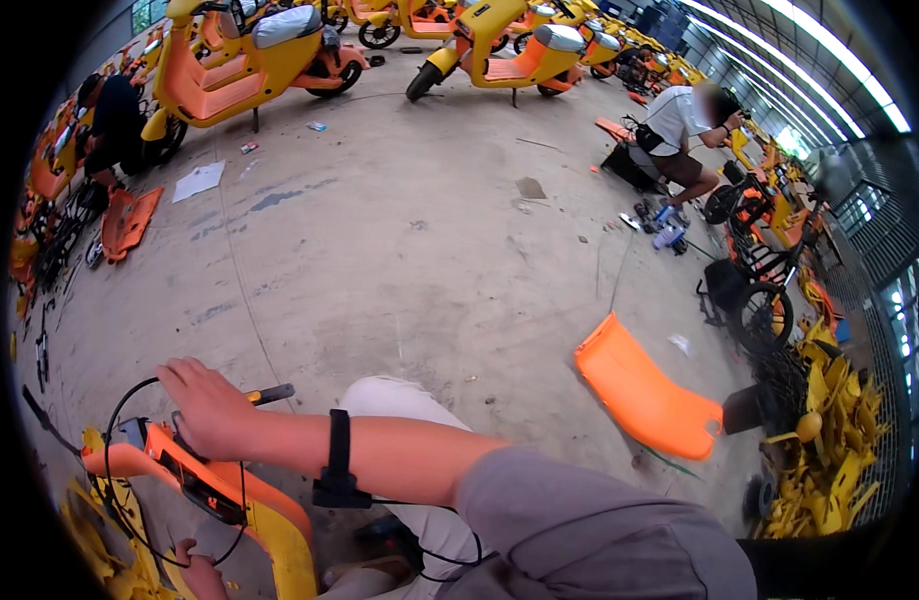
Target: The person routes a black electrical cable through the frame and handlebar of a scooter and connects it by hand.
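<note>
My right arm (400, 460) reaches left across my body, with a black strap and small dark box on the forearm. My right hand (210, 408) lies over the orange front panel (278, 495) of a yellow-orange scooter, fingers stretched out. A yellow and dark handle (271, 395) sticks out beyond this hand; whether it is held cannot be told. Lower down, my left hand (200, 574) has its fingers bent at a looping black cable (108, 490), partly hidden. The scooter's dark grip (46, 415) points off left.
An orange curved panel (650, 390) lies on the concrete floor at right, near a heap of yellow panels (825, 440). One person (680, 130) crouches by a stripped scooter (765, 290); another person (118, 120) bends at far left. Assembled scooters (235, 80) stand at the back.
</note>
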Demonstrator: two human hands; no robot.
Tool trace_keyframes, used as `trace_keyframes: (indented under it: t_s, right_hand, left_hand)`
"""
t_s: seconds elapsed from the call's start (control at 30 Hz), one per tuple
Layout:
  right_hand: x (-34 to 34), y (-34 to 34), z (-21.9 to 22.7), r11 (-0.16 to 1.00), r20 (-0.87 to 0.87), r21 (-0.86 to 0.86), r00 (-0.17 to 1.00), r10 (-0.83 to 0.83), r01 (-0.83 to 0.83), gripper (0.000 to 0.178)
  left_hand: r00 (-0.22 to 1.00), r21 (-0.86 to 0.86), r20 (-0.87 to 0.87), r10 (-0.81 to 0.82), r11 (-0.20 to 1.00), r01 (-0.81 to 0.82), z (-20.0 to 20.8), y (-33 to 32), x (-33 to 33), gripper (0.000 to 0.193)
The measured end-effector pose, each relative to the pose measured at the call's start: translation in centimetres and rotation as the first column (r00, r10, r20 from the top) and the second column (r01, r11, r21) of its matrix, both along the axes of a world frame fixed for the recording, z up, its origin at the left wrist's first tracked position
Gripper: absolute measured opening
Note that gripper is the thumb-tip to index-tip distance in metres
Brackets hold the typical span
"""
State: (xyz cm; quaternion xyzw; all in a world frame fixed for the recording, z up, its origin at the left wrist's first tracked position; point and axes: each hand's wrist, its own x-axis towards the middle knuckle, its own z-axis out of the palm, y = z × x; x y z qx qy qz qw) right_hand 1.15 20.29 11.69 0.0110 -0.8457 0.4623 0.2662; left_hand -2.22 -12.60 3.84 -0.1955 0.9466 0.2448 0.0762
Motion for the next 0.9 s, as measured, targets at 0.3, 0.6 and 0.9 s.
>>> trace_keyframes:
  t_s: [0.3,0.6,0.9]
  right_hand:
    - [-1.7,-1.3,1.1,0.981,-0.002,0.093,0.985,0.170,-0.169,0.082]
    - [-0.9,-2.7,1.6,0.919,-0.061,0.309,0.959,0.276,-0.245,0.077]
    - [0.0,-5.0,0.5,0.915,0.008,0.345,0.975,0.221,-0.210,0.082]
  left_hand:
    - [1.000,-0.040,-0.020,-0.005,0.999,0.004,0.1,0.2,-0.6,0.039]
    - [0.995,-0.031,0.005,-0.101,0.994,0.101,2.5,3.1,1.3,0.035]
    - [0.939,-0.125,-0.277,-0.203,0.977,0.174,2.2,1.1,2.2,0.029]
